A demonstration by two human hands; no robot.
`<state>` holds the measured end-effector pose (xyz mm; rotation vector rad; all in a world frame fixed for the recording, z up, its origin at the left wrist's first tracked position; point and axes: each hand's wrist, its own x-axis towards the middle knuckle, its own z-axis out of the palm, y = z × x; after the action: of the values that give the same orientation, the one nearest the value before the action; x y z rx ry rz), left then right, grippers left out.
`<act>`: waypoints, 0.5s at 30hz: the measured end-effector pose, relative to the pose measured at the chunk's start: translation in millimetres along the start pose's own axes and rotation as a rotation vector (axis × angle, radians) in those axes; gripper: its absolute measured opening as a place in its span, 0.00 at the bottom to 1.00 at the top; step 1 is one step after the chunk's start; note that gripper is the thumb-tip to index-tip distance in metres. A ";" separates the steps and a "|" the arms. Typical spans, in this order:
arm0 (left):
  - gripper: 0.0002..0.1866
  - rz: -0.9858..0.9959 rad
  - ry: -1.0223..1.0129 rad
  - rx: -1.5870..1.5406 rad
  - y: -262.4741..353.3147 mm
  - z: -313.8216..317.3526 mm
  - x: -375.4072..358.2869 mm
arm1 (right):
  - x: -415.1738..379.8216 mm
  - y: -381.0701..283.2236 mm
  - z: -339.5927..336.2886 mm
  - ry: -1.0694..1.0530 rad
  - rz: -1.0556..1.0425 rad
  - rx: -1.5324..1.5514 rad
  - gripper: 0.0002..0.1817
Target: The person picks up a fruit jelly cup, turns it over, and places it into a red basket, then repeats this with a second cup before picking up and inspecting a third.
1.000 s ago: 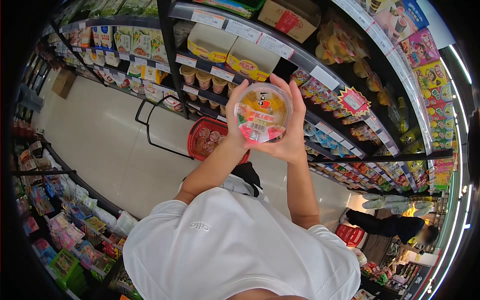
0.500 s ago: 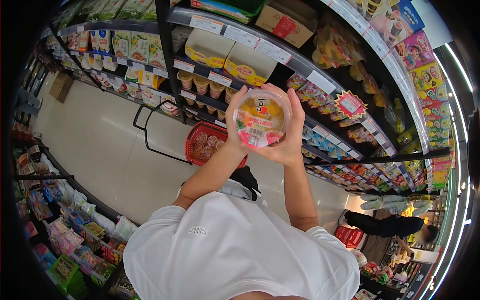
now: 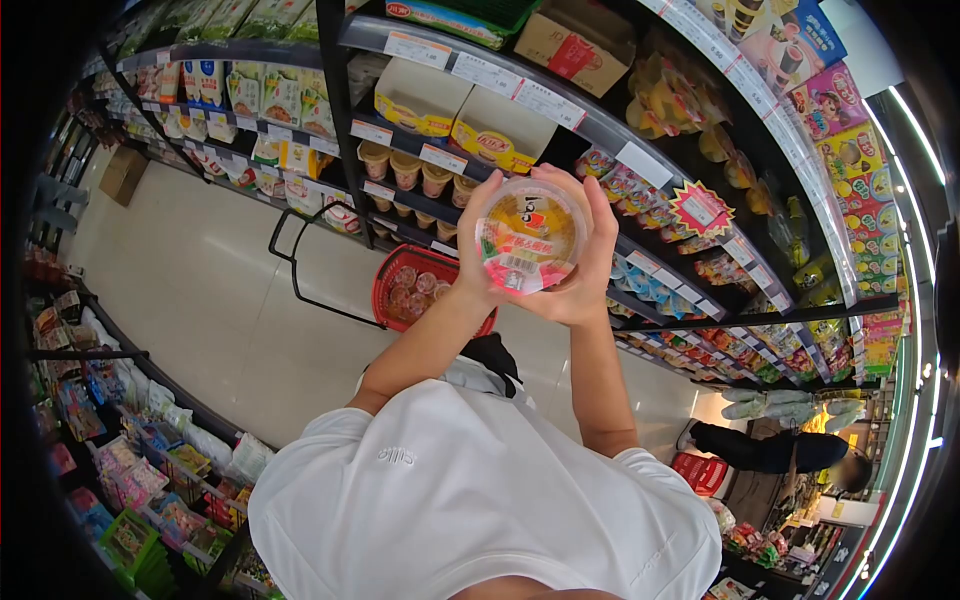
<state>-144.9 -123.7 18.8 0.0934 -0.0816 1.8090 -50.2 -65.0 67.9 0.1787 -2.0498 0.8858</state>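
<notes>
A round, clear-lidded fruit jelly cup (image 3: pixel 531 236) is held up in front of my chest, its printed lid and barcode turned towards me. My left hand (image 3: pixel 474 258) wraps the cup's left side, while my right hand (image 3: pixel 594 272) cups it from the right and below. Both hands are closed around it, and the underside of the cup is hidden. On the floor past my left forearm stands a red shopping basket (image 3: pixel 378 290) with several round, clear-topped cups (image 3: pixel 412 292) in it. Its black handle (image 3: pixel 293 257) leans out to the left.
Ahead, shelves hold yellow display boxes (image 3: pixel 492 148), lidded cups (image 3: pixel 405 168), packaged sweets (image 3: pixel 640 205) and a brown carton (image 3: pixel 575 45). Another rack of goods (image 3: pixel 150 470) runs at the lower left. At the right, a person (image 3: pixel 770 450) stands near another red basket (image 3: pixel 698 474).
The jelly cup and both my hands have shifted very slightly to the right, with the grip unchanged. The person at the right has moved their arm.
</notes>
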 end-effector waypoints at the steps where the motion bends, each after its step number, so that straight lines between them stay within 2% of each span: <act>1: 0.28 0.001 0.002 0.000 -1.0 -0.8 0.6 | 0.4 0.8 -0.5 0.000 0.001 0.001 0.69; 4: 0.28 0.033 0.068 0.073 -2.3 -2.7 1.5 | 1.0 1.8 -1.2 -0.003 -0.014 0.015 0.68; 13: 0.27 0.018 0.015 0.071 -0.3 -4.3 2.3 | 2.8 -0.5 -4.4 -0.013 -0.011 -0.017 0.66; 15: 0.26 0.052 -0.002 0.096 -1.5 -7.8 3.1 | 1.5 -1.0 -7.2 -0.035 0.067 0.026 0.66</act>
<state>-144.3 -119.5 11.5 0.1631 0.0017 1.8645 -45.9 -60.8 72.3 0.1419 -2.0873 0.9571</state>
